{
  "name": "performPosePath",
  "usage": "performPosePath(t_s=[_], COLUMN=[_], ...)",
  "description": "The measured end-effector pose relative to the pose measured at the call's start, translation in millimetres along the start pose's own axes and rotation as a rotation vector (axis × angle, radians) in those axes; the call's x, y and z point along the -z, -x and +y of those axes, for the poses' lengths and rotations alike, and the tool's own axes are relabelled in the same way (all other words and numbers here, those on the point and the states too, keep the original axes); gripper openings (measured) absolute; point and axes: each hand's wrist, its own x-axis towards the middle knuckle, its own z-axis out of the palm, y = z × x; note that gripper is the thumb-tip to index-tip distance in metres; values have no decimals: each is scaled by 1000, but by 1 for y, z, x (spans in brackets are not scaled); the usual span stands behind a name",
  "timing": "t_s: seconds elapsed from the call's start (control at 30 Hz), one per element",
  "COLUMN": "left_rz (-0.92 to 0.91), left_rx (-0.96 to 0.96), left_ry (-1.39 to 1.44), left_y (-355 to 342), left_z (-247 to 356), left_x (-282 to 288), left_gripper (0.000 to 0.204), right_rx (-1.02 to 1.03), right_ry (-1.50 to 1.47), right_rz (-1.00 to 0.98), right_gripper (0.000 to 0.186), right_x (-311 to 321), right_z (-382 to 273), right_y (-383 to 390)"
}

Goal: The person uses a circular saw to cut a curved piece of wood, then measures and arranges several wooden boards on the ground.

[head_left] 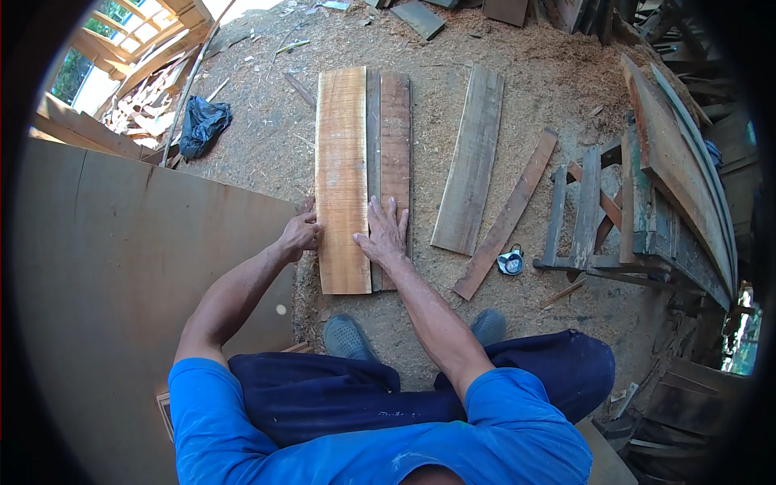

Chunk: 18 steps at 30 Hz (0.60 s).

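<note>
A long, light orange-brown wooden board (343, 162) lies lengthwise in front of me. Along its right side is a narrow grey strip of wood (373, 129), then a darker reddish-brown board (395, 137). My left hand (301, 231) is at the left edge of the light board, its fingers bent and gripping that edge. Flat across the right edge of the light board and the darker wood rests my right hand (385, 234), with fingers spread and thumb on the light board.
To the right lie a grey weathered plank (471, 162), a narrow brown plank (509, 214) and a small round container (510, 262). A wooden rack (594, 210) with leaning boards stands farther right. A large panel (162, 267) fills the left; a black plastic bag (204, 127) lies beyond it.
</note>
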Motion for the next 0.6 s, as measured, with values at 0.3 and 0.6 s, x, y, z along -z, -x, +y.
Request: performPosePath(t_s=[0.3, 0.6], left_rz=[118, 24], left_rx=[-15, 14], left_ry=[-5, -113], left_y=[-11, -14], left_z=[-4, 9], left_x=[-3, -5], left_gripper=[42, 55], right_rx=[1, 17], right_ry=[-4, 35], right_rz=[-35, -100], right_gripper=[88, 82], right_x=[2, 9], right_z=[7, 15], right_y=[-4, 1])
